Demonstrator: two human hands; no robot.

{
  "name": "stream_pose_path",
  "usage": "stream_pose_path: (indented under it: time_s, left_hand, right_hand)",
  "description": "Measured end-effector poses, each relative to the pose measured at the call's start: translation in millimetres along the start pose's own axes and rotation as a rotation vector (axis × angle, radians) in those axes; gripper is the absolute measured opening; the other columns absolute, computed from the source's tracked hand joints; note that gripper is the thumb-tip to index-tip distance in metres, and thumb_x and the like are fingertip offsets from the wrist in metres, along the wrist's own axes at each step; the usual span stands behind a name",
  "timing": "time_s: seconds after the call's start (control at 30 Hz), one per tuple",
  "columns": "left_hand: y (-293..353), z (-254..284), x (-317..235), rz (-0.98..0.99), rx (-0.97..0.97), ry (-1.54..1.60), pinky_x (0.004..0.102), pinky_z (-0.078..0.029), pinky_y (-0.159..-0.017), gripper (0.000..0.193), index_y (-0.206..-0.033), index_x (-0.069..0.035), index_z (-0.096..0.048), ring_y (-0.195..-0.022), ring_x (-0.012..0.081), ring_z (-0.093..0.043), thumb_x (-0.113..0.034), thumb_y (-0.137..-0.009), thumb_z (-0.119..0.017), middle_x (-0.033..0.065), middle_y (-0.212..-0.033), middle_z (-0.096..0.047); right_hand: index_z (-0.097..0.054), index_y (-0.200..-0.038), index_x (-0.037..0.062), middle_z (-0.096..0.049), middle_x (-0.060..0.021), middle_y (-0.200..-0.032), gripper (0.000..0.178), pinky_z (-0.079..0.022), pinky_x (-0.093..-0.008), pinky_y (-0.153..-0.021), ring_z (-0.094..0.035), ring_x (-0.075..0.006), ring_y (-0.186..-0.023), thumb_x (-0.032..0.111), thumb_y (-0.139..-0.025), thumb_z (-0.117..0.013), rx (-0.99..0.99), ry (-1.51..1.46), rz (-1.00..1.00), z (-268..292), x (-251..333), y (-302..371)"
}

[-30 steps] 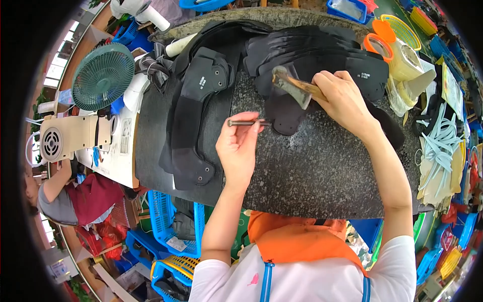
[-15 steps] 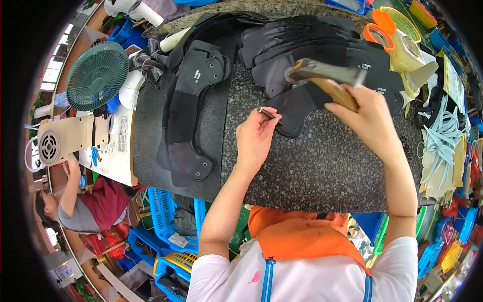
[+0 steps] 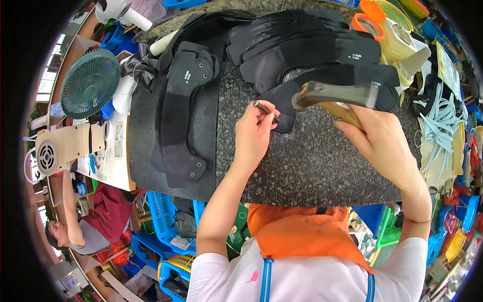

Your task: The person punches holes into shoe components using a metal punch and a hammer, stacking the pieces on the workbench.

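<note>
Left hand (image 3: 253, 135) grips a metal rod (image 3: 261, 107) at a black piece (image 3: 326, 76), right hand (image 3: 378, 132) clasping a hammer (image 3: 336, 95) above the table (image 3: 307, 171).

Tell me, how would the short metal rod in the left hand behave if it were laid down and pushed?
The rod would probably roll, since its shaft looks round. It is likely heavy for its size, judging by its metallic shine. It also seems stiff: it looks straight where it shows in the left hand.
</note>
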State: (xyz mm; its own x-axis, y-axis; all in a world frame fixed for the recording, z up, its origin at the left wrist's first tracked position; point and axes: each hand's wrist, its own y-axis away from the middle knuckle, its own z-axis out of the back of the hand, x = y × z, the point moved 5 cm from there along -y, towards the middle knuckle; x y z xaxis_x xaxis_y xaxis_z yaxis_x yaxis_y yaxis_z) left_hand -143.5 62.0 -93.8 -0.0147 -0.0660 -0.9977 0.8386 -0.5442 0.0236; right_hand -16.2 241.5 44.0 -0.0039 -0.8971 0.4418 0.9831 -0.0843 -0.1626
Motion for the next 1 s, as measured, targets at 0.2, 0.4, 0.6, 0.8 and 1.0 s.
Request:
stream_pose_path:
  time_s: [0.2, 0.4, 0.6, 0.8, 1.0]
  left_hand:
    - [3, -10, -4, -0.036, 0.081, -0.165, 0.0240, -0.053, -0.078, 0.009, -0.103, 0.000, -0.063, -0.091, 0.0099, -0.066, 0.001, -0.095, -0.059, 0.0069, -0.099, -0.071]
    - [9, -22, -19, -0.295, 0.099, -0.518, 0.0237, -0.053, -0.079, 0.010, -0.103, 0.001, -0.063, -0.090, 0.0082, -0.066, 0.003, -0.093, -0.062, 0.0064, -0.097, -0.071]
    - [-4, 0, -20, -0.110, -0.064, -0.215, 0.0244, -0.056, -0.067, 0.011, -0.104, -0.001, -0.063, -0.083, 0.0107, -0.067, 0.003, -0.094, -0.059, 0.0020, -0.091, -0.067]
    - [-25, 22, -13, 0.198, 0.054, -0.291, 0.0226, -0.051, -0.055, 0.012, -0.100, 0.000, -0.068, -0.065, 0.0090, -0.065, -0.007, -0.090, -0.066, 0.0023, -0.077, -0.066]
    - [-26, 22, -6, 0.185, -0.020, -0.358, 0.0222, -0.050, -0.056, 0.012, -0.096, 0.000, -0.070, -0.065, 0.0081, -0.064, -0.009, -0.089, -0.066, 0.0013, -0.075, -0.067]
  right_hand:
    - [-0.059, -0.106, 0.0009, -0.055, -0.0087, -0.072, 0.023, -0.043, -0.0302, -0.058, -0.055, -0.0197, -0.063, 0.014, -0.088, -0.067, -0.208, -0.240, -0.202, 47, 13, 5]
    - [-0.055, -0.099, 0.0013, -0.060, -0.0134, -0.065, 0.024, -0.050, -0.0396, -0.055, -0.063, -0.0295, -0.057, 0.021, -0.091, -0.067, -0.180, -0.005, 0.096, 11, 10, 4]
    - [-0.049, -0.092, 0.0040, -0.062, -0.0141, -0.063, 0.029, -0.050, -0.0468, -0.052, -0.063, -0.0367, -0.058, 0.029, -0.094, -0.063, 0.177, 0.110, -0.022, -55, -15, 23]
    - [-0.049, -0.092, 0.0046, -0.061, -0.0139, -0.061, 0.028, -0.050, -0.0459, -0.052, -0.063, -0.0358, -0.057, 0.030, -0.095, -0.062, 0.118, 0.069, -0.044, -67, -14, 18]
    - [-0.050, -0.090, 0.0045, -0.061, -0.0133, -0.062, 0.029, -0.050, -0.0452, -0.050, -0.063, -0.0359, -0.057, 0.030, -0.093, -0.063, 0.117, 0.122, 0.027, -64, -13, 4]
